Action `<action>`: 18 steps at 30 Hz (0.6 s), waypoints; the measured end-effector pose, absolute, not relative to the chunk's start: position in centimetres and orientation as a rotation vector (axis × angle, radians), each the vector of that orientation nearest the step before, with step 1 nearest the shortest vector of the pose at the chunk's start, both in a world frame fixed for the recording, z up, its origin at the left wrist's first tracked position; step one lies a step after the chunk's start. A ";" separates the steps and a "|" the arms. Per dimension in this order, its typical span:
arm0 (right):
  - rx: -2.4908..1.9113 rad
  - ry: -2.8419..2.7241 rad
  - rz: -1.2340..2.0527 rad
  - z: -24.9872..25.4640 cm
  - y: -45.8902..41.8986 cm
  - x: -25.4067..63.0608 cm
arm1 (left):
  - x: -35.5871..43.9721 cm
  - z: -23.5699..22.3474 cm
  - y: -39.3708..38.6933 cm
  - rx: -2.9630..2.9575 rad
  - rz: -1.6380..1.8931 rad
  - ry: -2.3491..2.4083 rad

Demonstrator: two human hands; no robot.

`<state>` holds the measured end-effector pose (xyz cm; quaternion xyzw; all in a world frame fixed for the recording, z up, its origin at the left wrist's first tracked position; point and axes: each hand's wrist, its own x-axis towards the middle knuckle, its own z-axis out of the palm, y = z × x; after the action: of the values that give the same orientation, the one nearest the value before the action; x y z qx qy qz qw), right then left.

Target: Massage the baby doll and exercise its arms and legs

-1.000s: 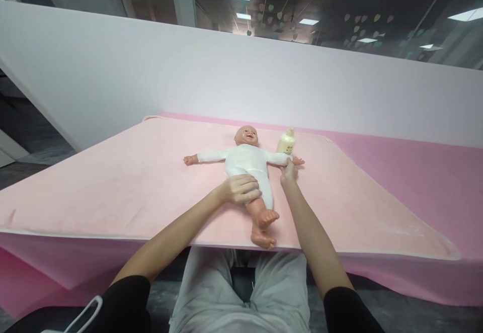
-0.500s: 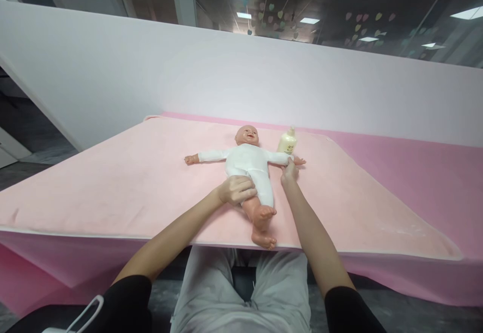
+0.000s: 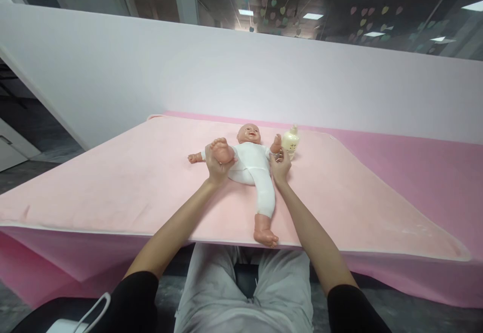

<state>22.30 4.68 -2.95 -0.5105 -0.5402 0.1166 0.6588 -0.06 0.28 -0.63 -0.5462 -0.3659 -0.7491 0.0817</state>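
A baby doll (image 3: 252, 164) in a white bodysuit lies on its back on a pink padded table (image 3: 132, 182), head pointing away from me. My left hand (image 3: 215, 167) is closed around one of the doll's legs and holds it raised, the bare foot pointing up. My right hand (image 3: 280, 167) grips the doll's arm on the right side, which is bent upward. The doll's other leg lies stretched toward me, its foot at the table's front edge. A cream lotion bottle (image 3: 290, 141) stands just behind my right hand.
A white partition wall (image 3: 151, 71) runs behind the table. The pink pad covers a darker pink surface (image 3: 415, 172) that extends right. My grey trousers show below the front edge. A white object sits at the bottom left corner.
My left hand has lifted the doll's leg from the table up over its body. My right hand has shifted inward and raised the doll's arm off the pad.
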 end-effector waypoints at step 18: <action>-1.200 -1.385 0.296 -2.8 4.9 22.9 | -0.7 0.2 0.1 -1.864 -2.305 -1.545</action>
<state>22.86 4.94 -2.84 -0.5173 -0.5975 0.1277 0.5992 -0.67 0.11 0.15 -0.5547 -0.4599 -0.6860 -0.1008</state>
